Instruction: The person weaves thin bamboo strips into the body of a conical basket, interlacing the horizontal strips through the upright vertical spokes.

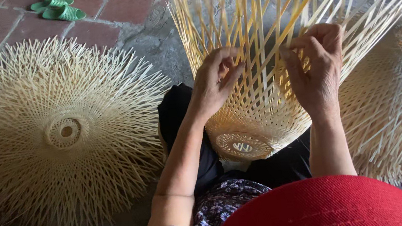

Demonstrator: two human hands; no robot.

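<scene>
Weaving of a bamboo basket, held on the person's lap with its woven base toward the body and its free strips fanning upward. The left hand pinches one strip between thumb and fingers; the right hand is clenched on a neighbouring strip. Judged step: interlacing the wall above the finished base. The next move calls for crossing the held strips and pressing them tight. A finished piece lies on the floor at left.
</scene>
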